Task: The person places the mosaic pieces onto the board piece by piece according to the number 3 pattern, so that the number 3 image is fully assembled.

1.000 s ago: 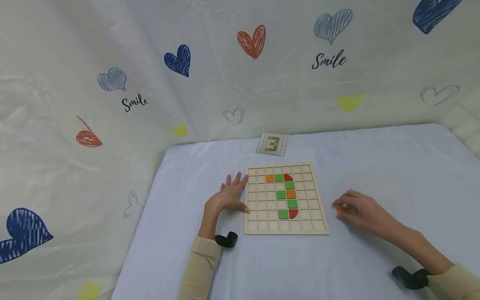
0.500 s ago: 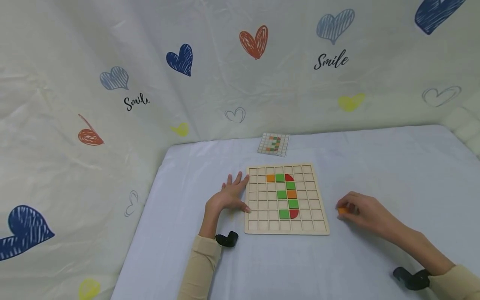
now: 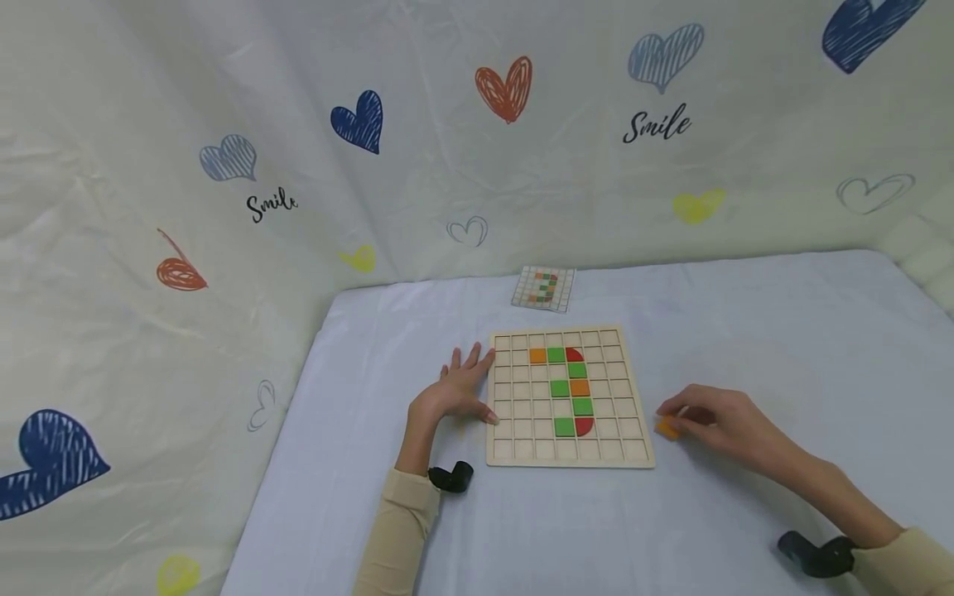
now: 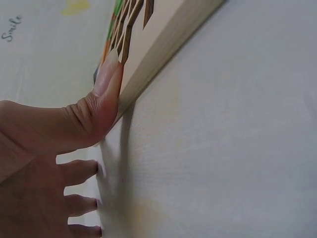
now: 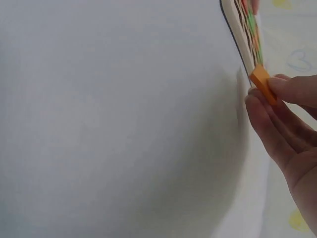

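Orange tile (image 3: 667, 429) pinched between thumb and fingertips of right hand (image 3: 715, 426), just beside right edge of wooden grid board (image 3: 570, 397), left hand (image 3: 455, 393) flat on tablecloth, fingers spread, thumb pressing board's left edge.

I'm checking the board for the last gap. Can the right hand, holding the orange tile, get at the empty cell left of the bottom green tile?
Probably yes: the right hand pinches the orange tile beside the wooden board, and nothing lies between.
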`<state>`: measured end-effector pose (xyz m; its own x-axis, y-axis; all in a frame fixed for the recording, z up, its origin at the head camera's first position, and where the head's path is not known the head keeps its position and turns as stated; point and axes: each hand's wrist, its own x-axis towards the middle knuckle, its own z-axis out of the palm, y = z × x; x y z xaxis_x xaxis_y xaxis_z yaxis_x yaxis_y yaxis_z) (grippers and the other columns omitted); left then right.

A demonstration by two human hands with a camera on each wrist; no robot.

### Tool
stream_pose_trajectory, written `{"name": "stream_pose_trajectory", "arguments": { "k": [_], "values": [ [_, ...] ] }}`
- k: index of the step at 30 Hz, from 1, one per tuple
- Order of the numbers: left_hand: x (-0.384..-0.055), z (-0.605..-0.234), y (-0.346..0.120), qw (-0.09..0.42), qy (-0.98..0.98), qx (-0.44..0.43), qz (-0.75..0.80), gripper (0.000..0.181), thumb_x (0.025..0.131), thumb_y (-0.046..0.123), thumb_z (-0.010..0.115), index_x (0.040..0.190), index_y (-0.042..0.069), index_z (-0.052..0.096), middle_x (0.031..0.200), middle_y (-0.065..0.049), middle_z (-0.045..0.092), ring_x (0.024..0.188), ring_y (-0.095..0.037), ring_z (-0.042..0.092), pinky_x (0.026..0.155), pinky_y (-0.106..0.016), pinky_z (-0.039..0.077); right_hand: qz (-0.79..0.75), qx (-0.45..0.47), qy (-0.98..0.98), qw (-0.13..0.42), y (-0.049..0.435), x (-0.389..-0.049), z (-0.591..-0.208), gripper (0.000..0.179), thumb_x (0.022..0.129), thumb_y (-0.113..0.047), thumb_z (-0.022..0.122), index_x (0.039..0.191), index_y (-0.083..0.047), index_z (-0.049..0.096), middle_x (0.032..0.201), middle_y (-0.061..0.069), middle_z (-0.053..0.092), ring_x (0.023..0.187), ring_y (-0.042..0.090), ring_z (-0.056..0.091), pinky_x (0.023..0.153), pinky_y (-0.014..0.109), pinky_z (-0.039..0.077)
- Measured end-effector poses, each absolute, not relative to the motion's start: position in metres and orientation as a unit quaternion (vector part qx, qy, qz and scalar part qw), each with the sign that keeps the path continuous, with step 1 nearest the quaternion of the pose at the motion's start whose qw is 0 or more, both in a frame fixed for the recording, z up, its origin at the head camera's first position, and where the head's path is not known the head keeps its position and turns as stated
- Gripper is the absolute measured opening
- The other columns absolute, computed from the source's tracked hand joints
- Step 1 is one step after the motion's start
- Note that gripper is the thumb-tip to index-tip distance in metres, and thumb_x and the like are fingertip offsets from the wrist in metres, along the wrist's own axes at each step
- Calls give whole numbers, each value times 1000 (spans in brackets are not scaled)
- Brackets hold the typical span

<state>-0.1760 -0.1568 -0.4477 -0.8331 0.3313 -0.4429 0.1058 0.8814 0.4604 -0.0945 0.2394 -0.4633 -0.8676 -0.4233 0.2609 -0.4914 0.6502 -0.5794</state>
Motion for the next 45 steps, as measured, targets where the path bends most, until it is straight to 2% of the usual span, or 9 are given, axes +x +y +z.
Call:
{"name": "stream_pose_trajectory", "arguments": {
  "k": [4, 10, 25, 36, 40, 45],
  "values": [
    [-175, -448, -157, 264, 934, 117, 209, 117, 77, 28, 91, 167, 20, 16, 174, -9, -2, 159, -39, -13, 128, -58, 2, 353, 230, -907, 12, 234, -93, -458, 28, 79, 3, 83, 101, -13, 77, 98, -4, 76, 79, 4, 68, 71, 19, 59],
    [-175, -446, -158, 265, 933, 116, 213, 117, 77, 28, 91, 167, 19, 16, 174, -9, -2, 159, -38, -13, 128, -58, 1, 370, 195, -908, -33, 221, -94, -451, 26, 83, -5, 83, 107, -13, 78, 105, 0, 77, 86, 0, 68, 74, 19, 59],
    [-175, -447, -159, 273, 930, 118, 216, 117, 79, 29, 90, 167, 20, 13, 174, -8, -4, 158, -37, -16, 129, -55, 0, 412, 217, -882, -74, 182, -102, -454, 32, 82, -9, 86, 112, -5, 77, 104, 3, 77, 83, 1, 69, 75, 18, 59],
    [-176, -444, -159, 267, 930, 127, 217, 117, 80, 31, 90, 167, 19, 13, 174, -8, -3, 158, -39, -14, 129, -56, 0, 414, 257, -871, -59, 150, -110, -456, 25, 81, -10, 87, 104, -8, 77, 94, -5, 74, 80, 4, 62, 75, 23, 59],
    [-175, -444, -159, 267, 932, 124, 213, 117, 79, 31, 90, 167, 19, 14, 174, -8, -2, 158, -39, -14, 129, -56, 1, 414, 269, -868, -59, 138, -113, -460, 24, 81, -8, 87, 104, -7, 77, 93, -2, 74, 80, 4, 62, 76, 25, 60],
    [-175, -445, -159, 266, 932, 123, 215, 117, 78, 31, 90, 167, 19, 15, 174, -8, -2, 158, -39, -14, 128, -56, 1, 402, 285, -868, -57, 124, -117, -465, 23, 81, -9, 87, 102, -6, 78, 88, -3, 72, 75, 5, 58, 69, 21, 55]
  ]
}}
